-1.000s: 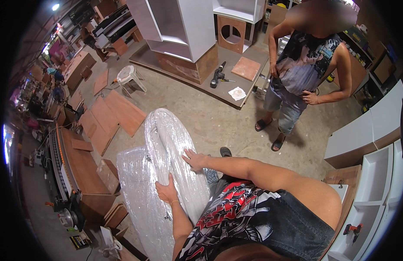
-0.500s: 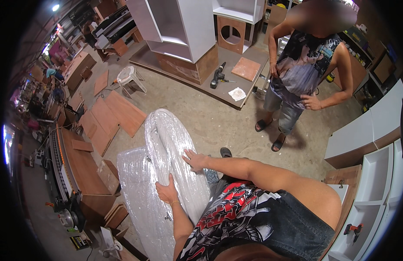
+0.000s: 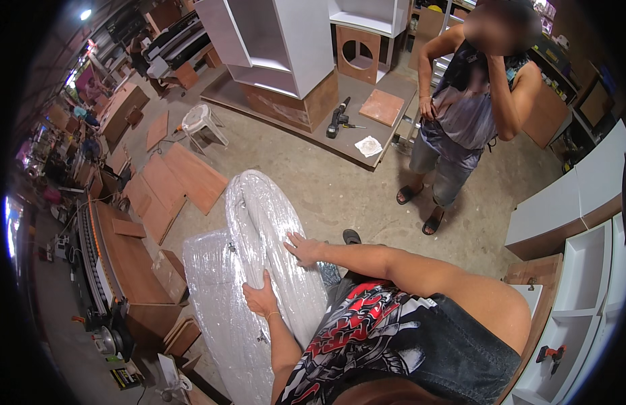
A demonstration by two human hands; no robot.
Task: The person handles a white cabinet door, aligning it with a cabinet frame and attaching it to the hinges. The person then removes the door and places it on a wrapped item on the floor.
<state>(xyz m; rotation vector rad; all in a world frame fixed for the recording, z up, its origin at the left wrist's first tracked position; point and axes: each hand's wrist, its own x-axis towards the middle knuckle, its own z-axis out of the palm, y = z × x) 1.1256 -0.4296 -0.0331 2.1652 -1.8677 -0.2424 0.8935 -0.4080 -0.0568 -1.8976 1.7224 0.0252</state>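
Note:
A large pale bundle (image 3: 282, 216), wrapped in shiny clear plastic film, leans in front of me. One part has a rounded top and a lengthwise fold; a flatter part lies on its left. What is inside the film cannot be made out. My right hand (image 3: 302, 250) rests flat on the rounded part, fingers spread. Lower and to the left, my left hand (image 3: 260, 297) lies against the film near the fold, its thumb apart from the fingers. Neither hand appears to grip the bundle.
Another person (image 3: 461, 128) stands at the far right. A low platform (image 3: 292, 131) carries a white cabinet (image 3: 313, 47) and a cordless drill (image 3: 338, 120). Wooden panels (image 3: 181, 172) and a white stool (image 3: 203, 121) stand left; white shelving (image 3: 576, 310) is right.
The other person has raised one hand from the hip to the head and shifted slightly. My hands and the wrapped bundle have stayed in place.

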